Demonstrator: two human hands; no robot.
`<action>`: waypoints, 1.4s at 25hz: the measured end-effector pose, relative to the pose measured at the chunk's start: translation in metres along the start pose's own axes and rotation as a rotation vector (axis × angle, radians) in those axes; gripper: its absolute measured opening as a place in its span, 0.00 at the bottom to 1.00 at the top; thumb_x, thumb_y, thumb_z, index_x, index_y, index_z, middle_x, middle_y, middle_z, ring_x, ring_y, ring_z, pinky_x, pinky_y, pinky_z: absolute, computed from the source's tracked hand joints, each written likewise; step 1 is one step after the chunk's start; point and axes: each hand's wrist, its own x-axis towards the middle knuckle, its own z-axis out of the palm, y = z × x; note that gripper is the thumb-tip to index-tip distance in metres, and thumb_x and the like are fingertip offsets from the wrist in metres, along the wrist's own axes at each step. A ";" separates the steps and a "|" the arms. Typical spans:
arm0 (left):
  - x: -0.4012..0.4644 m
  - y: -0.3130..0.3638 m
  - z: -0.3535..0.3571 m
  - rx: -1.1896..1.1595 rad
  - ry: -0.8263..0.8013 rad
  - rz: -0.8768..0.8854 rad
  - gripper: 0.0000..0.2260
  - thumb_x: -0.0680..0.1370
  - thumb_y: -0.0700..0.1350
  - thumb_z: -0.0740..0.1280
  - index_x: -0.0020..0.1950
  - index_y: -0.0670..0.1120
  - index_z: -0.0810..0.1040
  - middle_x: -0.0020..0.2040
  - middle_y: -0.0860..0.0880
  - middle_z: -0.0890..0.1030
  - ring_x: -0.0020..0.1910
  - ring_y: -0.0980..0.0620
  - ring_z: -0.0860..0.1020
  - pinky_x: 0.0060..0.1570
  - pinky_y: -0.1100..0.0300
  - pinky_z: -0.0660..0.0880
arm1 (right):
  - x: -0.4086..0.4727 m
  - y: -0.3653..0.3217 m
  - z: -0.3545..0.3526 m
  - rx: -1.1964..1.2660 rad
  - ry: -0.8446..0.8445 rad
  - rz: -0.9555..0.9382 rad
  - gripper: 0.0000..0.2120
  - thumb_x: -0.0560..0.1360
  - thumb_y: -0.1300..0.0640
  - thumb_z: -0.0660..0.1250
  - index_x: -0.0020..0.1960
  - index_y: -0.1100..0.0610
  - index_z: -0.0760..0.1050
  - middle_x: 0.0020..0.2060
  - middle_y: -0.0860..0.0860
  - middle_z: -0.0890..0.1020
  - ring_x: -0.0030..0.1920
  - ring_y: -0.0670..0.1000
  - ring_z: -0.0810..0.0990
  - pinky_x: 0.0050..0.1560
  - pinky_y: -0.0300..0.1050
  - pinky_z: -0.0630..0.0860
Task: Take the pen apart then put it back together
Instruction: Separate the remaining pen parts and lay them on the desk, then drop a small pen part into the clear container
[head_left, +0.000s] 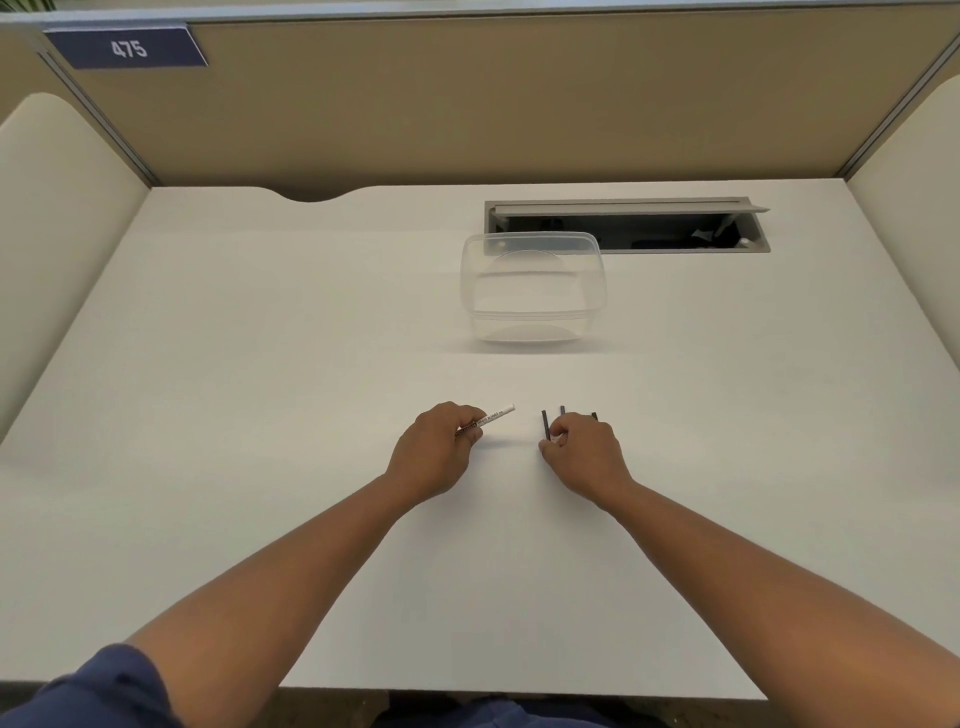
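My left hand (435, 451) grips a white pen barrel (493, 417) with black lettering, its free end pointing up and to the right just above the desk. To its right, dark pen parts lie upright side by side on the desk: one thin dark stick (545, 423), a second dark piece (562, 410) and a third dark bit (595, 416) partly hidden. My right hand (584, 453) rests over these parts with curled fingertips touching them; whether it pinches one is hidden.
A clear plastic container (532, 286) stands on the white desk (260, 364) beyond the hands. Behind it is an open cable tray slot (675, 228). Beige partition walls surround the desk, with a sign reading 475 (127, 49) at the upper left.
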 end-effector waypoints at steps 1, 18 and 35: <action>0.000 0.000 0.000 -0.030 -0.001 -0.024 0.10 0.82 0.47 0.64 0.61 0.53 0.80 0.52 0.53 0.80 0.50 0.50 0.76 0.50 0.53 0.75 | 0.001 -0.002 0.002 -0.010 0.006 -0.004 0.10 0.75 0.54 0.68 0.54 0.57 0.79 0.48 0.53 0.84 0.53 0.55 0.79 0.54 0.49 0.75; -0.002 0.006 -0.003 -0.152 -0.015 -0.105 0.09 0.82 0.46 0.65 0.60 0.51 0.81 0.54 0.53 0.80 0.48 0.51 0.78 0.55 0.52 0.77 | 0.011 -0.014 0.004 0.038 0.010 -0.013 0.15 0.74 0.52 0.69 0.59 0.55 0.77 0.50 0.51 0.84 0.54 0.54 0.80 0.54 0.49 0.76; 0.033 0.004 -0.007 0.031 -0.143 -0.008 0.08 0.83 0.46 0.61 0.56 0.52 0.80 0.49 0.52 0.78 0.48 0.48 0.76 0.50 0.49 0.76 | 0.119 -0.087 -0.110 -0.240 0.218 -0.336 0.09 0.72 0.57 0.65 0.48 0.51 0.82 0.43 0.49 0.83 0.43 0.54 0.79 0.41 0.47 0.78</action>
